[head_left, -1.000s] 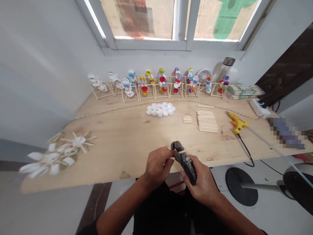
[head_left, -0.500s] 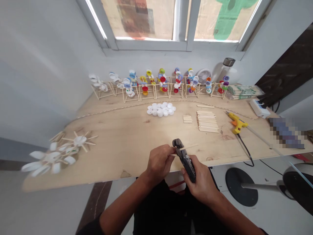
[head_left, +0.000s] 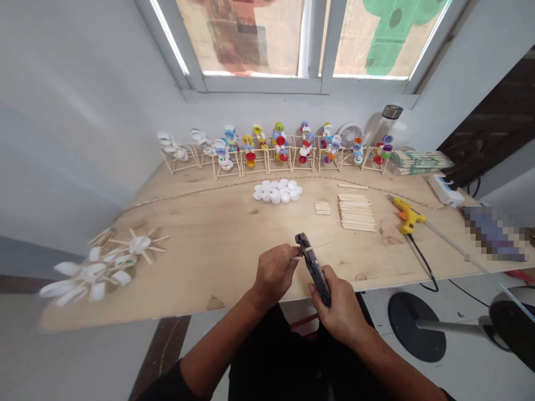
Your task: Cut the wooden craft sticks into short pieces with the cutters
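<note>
My right hand (head_left: pixel 340 303) is wrapped round the handles of a dark hand cutter (head_left: pixel 316 273), its head pointing up and to the left over the table's front edge. Across the cutter's jaws lies a thin wooden stick (head_left: pixel 321 245), which sticks out to the right. The fingers of my left hand (head_left: pixel 273 273) pinch the stick's left end, close beside the jaws. A second pale stick end (head_left: pixel 296 258) shows just below those fingertips. Beyond the hands lie a pile of wooden sticks (head_left: pixel 356 213) and a small group of short cut pieces (head_left: pixel 322 208).
White bottle caps (head_left: pixel 276 192) are clustered mid-table. A yellow glue gun (head_left: pixel 408 214) with a cord lies at right. Stick wheels (head_left: pixel 140 244) sit at left. Stick frames with coloured caps (head_left: pixel 280 150), a bottle (head_left: pixel 387 122) and a small fan (head_left: pixel 350 135) line the back.
The cutter has turned slightly more upright, and its jaws look closer together on the stick. My view has tilted up a little, so the table sits lower.
</note>
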`<state>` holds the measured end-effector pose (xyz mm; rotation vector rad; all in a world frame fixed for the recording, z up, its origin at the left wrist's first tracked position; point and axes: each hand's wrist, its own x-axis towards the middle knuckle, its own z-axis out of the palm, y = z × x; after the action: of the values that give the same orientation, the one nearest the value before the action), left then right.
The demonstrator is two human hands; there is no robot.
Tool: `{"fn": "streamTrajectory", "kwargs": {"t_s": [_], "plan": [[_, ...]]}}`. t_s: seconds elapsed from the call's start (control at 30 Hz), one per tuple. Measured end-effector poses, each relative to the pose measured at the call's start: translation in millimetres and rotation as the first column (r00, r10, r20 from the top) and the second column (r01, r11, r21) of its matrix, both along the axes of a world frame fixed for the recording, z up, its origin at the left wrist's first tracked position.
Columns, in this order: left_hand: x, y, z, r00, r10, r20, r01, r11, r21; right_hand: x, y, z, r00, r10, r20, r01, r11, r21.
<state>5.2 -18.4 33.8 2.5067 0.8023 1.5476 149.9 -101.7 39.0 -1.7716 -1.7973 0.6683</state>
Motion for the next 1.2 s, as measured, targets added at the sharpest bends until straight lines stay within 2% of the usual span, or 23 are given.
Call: {"fn": "streamTrajectory", "kwargs": {"t_s": [0.2,0.37,0.47,0.67,0.83,1.07,1.2], "plan": [[0,7,-10.3,0.992,0.086,-0.094,-0.087,0.996,-0.001,-2,7,-4.4,1.0,-0.02,-0.018,0.019,0.999,-0.049],[-4,10,-17.0,0.953,0.191,-0.234,-0.179,0.981,0.075,-2,10,-5.5,0.996,-0.031,-0.089,0.02,0.992,-0.124],[-6,10,-12.6,0.944,0.206,-0.259,-0.177,0.976,0.128,-2,9,0.7,0.994,-0.042,-0.101,0.028,0.99,-0.139],[-9,0,8.6,0.959,0.177,-0.219,-0.13,0.968,0.213,0,-1,19.5,0.996,-0.006,-0.094,-0.002,0.996,-0.084],[-12,-8,18.8,0.965,0.143,-0.219,-0.09,0.968,0.236,0,-10,25.7,0.995,-0.001,-0.098,-0.005,0.998,-0.058],[-13,-11,18.8,0.936,0.139,-0.323,-0.102,0.986,0.128,1,-15,26.7,0.994,0.005,-0.109,-0.011,0.998,-0.055],[-11,-14,21.3,0.969,0.086,-0.231,-0.066,0.994,0.092,2,-15,27.5,0.996,0.0,-0.085,-0.006,0.998,-0.066]]}}
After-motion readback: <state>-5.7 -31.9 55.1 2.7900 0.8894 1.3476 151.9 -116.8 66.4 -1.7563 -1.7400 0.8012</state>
